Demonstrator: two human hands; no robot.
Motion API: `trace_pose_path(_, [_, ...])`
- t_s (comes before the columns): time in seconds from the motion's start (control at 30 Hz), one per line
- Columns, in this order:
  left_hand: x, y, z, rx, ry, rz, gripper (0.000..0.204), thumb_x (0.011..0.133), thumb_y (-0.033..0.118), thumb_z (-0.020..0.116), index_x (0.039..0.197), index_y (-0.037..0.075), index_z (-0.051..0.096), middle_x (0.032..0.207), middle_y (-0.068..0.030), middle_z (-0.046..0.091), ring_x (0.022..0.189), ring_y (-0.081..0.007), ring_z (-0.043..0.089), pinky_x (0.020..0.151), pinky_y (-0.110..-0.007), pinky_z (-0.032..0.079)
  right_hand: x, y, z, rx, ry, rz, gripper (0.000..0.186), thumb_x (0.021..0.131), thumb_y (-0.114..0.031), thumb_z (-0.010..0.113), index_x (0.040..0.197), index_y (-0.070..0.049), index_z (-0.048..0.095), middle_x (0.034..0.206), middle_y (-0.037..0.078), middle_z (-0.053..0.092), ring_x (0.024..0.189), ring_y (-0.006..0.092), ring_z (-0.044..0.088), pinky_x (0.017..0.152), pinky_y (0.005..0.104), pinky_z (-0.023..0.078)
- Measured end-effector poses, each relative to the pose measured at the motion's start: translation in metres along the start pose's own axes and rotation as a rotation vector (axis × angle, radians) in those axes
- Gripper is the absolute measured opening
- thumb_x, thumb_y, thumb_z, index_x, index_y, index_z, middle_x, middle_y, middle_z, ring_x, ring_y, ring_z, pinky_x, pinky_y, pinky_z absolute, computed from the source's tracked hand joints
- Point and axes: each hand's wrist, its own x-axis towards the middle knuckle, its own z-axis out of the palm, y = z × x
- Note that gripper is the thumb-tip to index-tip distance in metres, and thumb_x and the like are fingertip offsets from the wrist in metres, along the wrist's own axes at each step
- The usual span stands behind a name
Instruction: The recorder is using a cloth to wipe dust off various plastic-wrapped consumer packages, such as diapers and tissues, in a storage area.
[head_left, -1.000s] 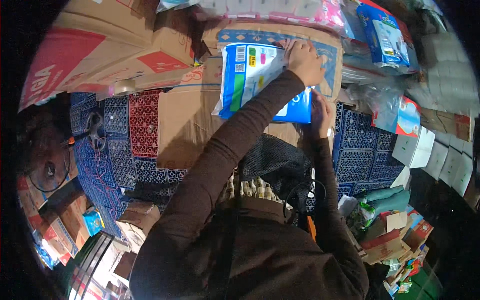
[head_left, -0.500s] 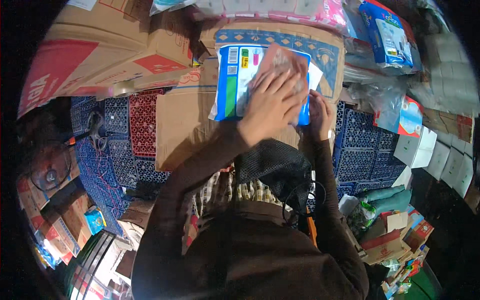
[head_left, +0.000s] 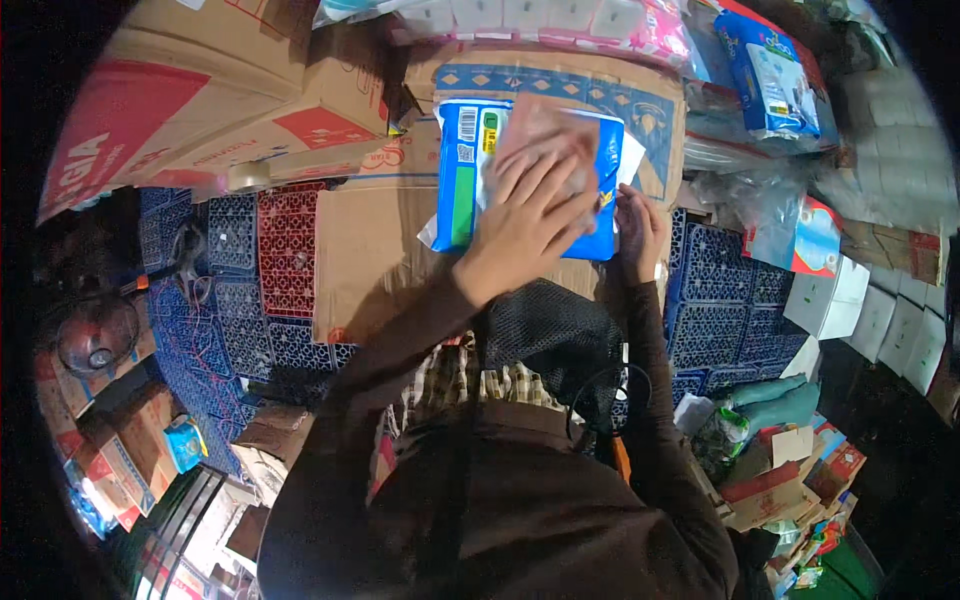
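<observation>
A blue-and-white plastic pack [head_left: 462,190] with a green band lies on a flattened-looking cardboard box [head_left: 370,240] in front of me. My left hand [head_left: 530,215] presses a pinkish-brown cloth [head_left: 545,120] against the pack's upper face, its fingers slightly apart over the fabric. The cloth and fingertips are smeared by motion. At the pack's right edge, my right hand [head_left: 641,232] has its fingers curled, with the tips by the side of the pack. A white flap [head_left: 629,160] sticks out just above that hand; what it belongs to is unclear.
Large cartons [head_left: 230,110] stand to the left, with a tape roll [head_left: 248,177] beside them. Blue plastic grid mats [head_left: 715,265] and a red one [head_left: 290,240] cover the floor. White boxes [head_left: 838,300] are at the right, wrapped packs [head_left: 770,80] at the far right, a fan [head_left: 95,335] at left.
My left hand and the cloth have slid left and a little toward me over the pack. The pack sits slightly nearer. My right hand stays at its right edge.
</observation>
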Motion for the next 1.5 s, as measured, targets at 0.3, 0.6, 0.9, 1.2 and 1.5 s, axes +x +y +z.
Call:
trace_pose_path(0.3, [0.019,-0.027,-0.001,0.258,0.180,-0.246,0.043,0.088,0.034,0.054,0.126,0.013,0.057,0.133,-0.0216,0.049,0.125,-0.0396,0.043,0.108,-0.050,0.027,0.005,0.001,-0.006,0.042,-0.007,0.031,0.028,0.098,-0.013,0.049,0.115,0.008,0.057,0.106,0.017,0.065,0.100,0.0221,0.063,0.088,0.0312,0.050])
trace_pose_path(0.6, [0.030,-0.066,-0.001,0.245,0.238,-0.116,0.043,0.088,0.029,0.056,0.126,0.010,0.057,0.129,-0.0200,0.052,0.122,-0.0374,0.045,0.105,-0.050,0.030,-0.005,-0.020,0.031,-0.174,0.072,-0.011,0.032,0.099,-0.017,0.049,0.118,0.007,0.056,0.105,0.014,0.064,0.098,0.0176,0.060,0.086,0.0282,0.048])
trace_pose_path(0.9, [-0.061,-0.006,-0.043,0.181,-0.071,-0.135,0.045,0.081,0.019,0.058,0.122,0.001,0.057,0.139,-0.0198,0.044,0.136,-0.0349,0.032,0.112,-0.053,0.019,-0.044,-0.045,0.122,-1.193,-0.560,-0.614,0.056,0.079,0.005,0.052,0.134,-0.005,0.049,0.138,0.016,0.047,0.130,0.0337,0.042,0.107,0.0466,0.033])
trace_pose_path(1.2, [0.045,-0.085,-0.016,0.173,0.087,-0.083,0.043,0.087,0.015,0.051,0.127,0.000,0.051,0.134,-0.0173,0.049,0.130,-0.0348,0.039,0.110,-0.047,0.027,0.065,-0.036,0.145,-1.478,-0.344,-0.877,0.054,0.081,-0.010,0.056,0.134,-0.003,0.045,0.135,0.014,0.047,0.123,0.0324,0.045,0.100,0.0432,0.034])
trace_pose_path(1.5, [-0.011,-0.056,-0.032,-0.153,0.255,-0.314,0.053,0.079,-0.002,0.055,0.131,0.001,0.045,0.134,-0.0170,0.045,0.124,-0.0361,0.044,0.105,-0.045,0.034,0.064,-0.025,0.160,-1.177,-0.715,-0.786,0.050,0.078,-0.021,0.065,0.119,0.006,0.055,0.132,0.022,0.047,0.110,0.0401,0.051,0.095,0.0421,0.042])
